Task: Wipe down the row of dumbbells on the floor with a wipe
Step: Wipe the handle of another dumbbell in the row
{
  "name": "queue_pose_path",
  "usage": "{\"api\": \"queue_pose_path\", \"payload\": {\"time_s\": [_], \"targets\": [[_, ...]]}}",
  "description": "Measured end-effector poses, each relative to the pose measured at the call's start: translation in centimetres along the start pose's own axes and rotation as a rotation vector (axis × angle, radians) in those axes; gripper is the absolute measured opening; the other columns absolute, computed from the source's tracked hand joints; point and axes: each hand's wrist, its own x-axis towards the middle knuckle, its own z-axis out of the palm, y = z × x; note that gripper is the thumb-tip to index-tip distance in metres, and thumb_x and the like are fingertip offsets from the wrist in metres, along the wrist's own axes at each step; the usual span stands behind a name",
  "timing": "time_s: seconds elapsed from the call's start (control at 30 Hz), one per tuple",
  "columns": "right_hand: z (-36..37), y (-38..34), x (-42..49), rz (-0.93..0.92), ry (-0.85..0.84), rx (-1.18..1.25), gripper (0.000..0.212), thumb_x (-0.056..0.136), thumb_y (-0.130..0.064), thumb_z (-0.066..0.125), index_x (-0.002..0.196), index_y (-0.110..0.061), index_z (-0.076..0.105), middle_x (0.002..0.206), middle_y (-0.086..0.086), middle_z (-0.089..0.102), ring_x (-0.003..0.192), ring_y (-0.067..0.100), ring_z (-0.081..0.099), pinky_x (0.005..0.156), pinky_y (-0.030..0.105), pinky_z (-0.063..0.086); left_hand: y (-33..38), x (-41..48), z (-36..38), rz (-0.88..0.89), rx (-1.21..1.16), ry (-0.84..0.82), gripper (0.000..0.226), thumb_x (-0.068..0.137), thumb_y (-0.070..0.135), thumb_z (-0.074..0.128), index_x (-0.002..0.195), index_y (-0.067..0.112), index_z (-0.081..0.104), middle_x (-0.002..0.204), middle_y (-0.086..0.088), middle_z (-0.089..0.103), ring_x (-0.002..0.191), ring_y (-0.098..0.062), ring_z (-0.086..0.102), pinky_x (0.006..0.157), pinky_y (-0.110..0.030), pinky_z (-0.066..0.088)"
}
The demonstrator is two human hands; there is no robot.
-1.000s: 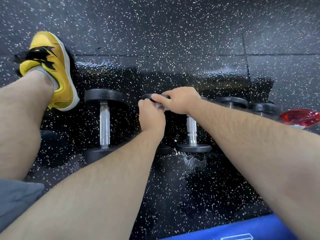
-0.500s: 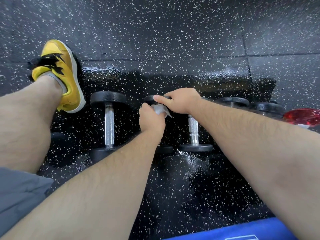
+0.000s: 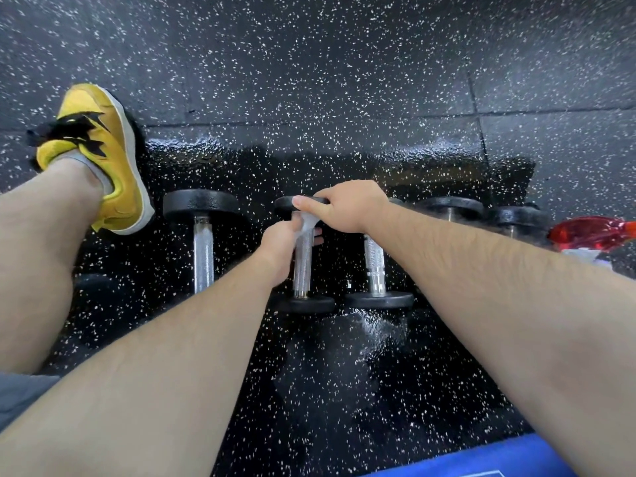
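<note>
Black rubber floor (image 3: pixel 344 80), flecked with white, carries a row in which we count five dumbbells, lying side by side with their bars pointing away from us. We take them from left to right. The first dumbbell (image 3: pixel 203 249) lies just beside our yellow shoe (image 3: pixel 99 156), its black far plate and its steel bar in plain sight. The second dumbbell (image 3: pixel 303 263) is the one we are working on. The third dumbbell (image 3: pixel 374 266) lies just to its right, their near plates almost touching. The fourth dumbbell (image 3: pixel 451 206) and the fifth dumbbell (image 3: pixel 516 215) show only their far plates and a bit of bar above our right forearm.

We see one wipe (image 3: pixel 307 222), a small whitish crumple. Our left hand (image 3: pixel 277 246) is closed round the upper part of the second dumbbell's bar, pinching the wipe against the steel near the far plate. Our right hand (image 3: pixel 347 210) lies curled over that dumbbell's far plate, fingers hooked on its rim and thumb stretched along the top edge.

One red spray bottle (image 3: pixel 592 232) lies at the right edge, partly cut off by the frame. One blue mat (image 3: pixel 481 459) shows at the bottom edge. The floor around the row shines wet, darker than the dull tiles farther off. Of ourselves we count two bare forearms, one bare leg on the left, and one shoe.
</note>
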Motion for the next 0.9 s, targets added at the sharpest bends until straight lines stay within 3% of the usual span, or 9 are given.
{"api": "queue_pose_path", "payload": {"time_s": [0.07,0.17,0.23,0.3,0.4,0.5,0.57,0.77,0.9], "targets": [[0.1,0.0,0.1,0.002,0.004,-0.003,0.093,0.071,-0.094,-0.001,0.105,-0.043,0.068,0.078,-0.013,0.067,0.082,0.014,0.064,0.074,0.033,0.048,-0.2,0.0,0.3,0.045,0.099,-0.005,0.034,0.107,0.033,0.048,0.123,0.009,0.066,0.110,-0.006,0.073,0.097,-0.020,0.072,0.091,-0.036,0.056],[0.0,-0.2,0.1,-0.001,0.014,-0.009,0.089,0.074,-0.093,0.001,0.104,-0.042,0.068,0.076,-0.013,0.065,0.083,0.016,0.063,0.071,0.033,0.044,-0.1,0.1,1.8,0.142,0.423,0.107,0.032,0.105,0.032,0.051,0.121,0.007,0.063,0.100,-0.001,0.068,0.082,-0.016,0.067,0.067,-0.022,0.052],[0.0,-0.1,0.0,-0.006,0.014,-0.011,0.088,0.075,-0.093,0.002,0.106,-0.043,0.067,0.077,-0.013,0.065,0.084,0.017,0.064,0.074,0.033,0.046,0.1,-0.1,3.6,0.112,0.733,0.310,0.031,0.101,0.025,0.054,0.123,0.003,0.055,0.113,-0.006,0.063,0.098,-0.026,0.064,0.076,-0.031,0.050],[0.0,0.0,-0.1,-0.005,0.017,-0.002,0.088,0.074,-0.093,0.002,0.105,-0.044,0.067,0.076,-0.013,0.066,0.084,0.016,0.065,0.076,0.033,0.049,0.1,-0.2,5.1,0.024,0.812,0.463,0.039,0.097,0.023,0.060,0.128,0.005,0.047,0.130,-0.011,0.058,0.118,-0.032,0.060,0.096,-0.042,0.049],[0.0,0.0,-0.1,-0.003,0.020,-0.007,0.084,0.078,-0.092,0.005,0.104,-0.043,0.067,0.074,-0.012,0.064,0.082,0.016,0.064,0.076,0.034,0.050,0.3,0.9,4.4,0.013,0.712,0.376,0.031,0.096,0.023,0.058,0.122,0.005,0.054,0.121,-0.012,0.064,0.110,-0.034,0.065,0.094,-0.045,0.054],[-0.1,-0.2,-0.1,-0.018,0.016,-0.029,0.082,0.080,-0.090,0.006,0.102,-0.040,0.067,0.070,-0.011,0.063,0.078,0.015,0.063,0.070,0.033,0.046,0.4,0.9,2.0,0.075,0.321,0.127,0.013,0.094,0.011,0.057,0.091,0.009,0.070,0.087,-0.004,0.071,0.075,-0.022,0.066,0.069,-0.032,0.058],[-0.2,-0.1,0.0,-0.022,0.021,-0.036,0.081,0.082,-0.089,0.007,0.100,-0.039,0.068,0.069,-0.010,0.063,0.073,0.012,0.062,0.066,0.032,0.043,0.4,0.5,1.1,0.067,0.224,0.029,0.012,0.095,0.009,0.060,0.089,0.009,0.070,0.076,0.001,0.068,0.062,-0.013,0.058,0.058,-0.024,0.054],[0.2,0.0,0.2,-0.028,0.033,-0.030,0.082,0.081,-0.089,0.006,0.104,-0.040,0.067,0.070,-0.011,0.063,0.074,0.013,0.060,0.068,0.033,0.046,0.1,1.5,0.9,-0.010,0.061,-0.090,0.015,0.095,0.018,0.068,0.107,0.010,0.070,0.095,-0.008,0.078,0.074,-0.019,0.074,0.071,-0.032,0.059],[0.1,0.0,0.1,-0.019,0.027,-0.044,0.083,0.081,-0.089,0.005,0.105,-0.039,0.067,0.072,-0.011,0.063,0.074,0.013,0.060,0.067,0.033,0.046,0.2,1.2,1.1,-0.027,0.028,-0.031,0.003,0.095,0.012,0.066,0.097,0.010,0.067,0.080,-0.004,0.068,0.061,-0.014,0.063,0.066,-0.031,0.056]]}}
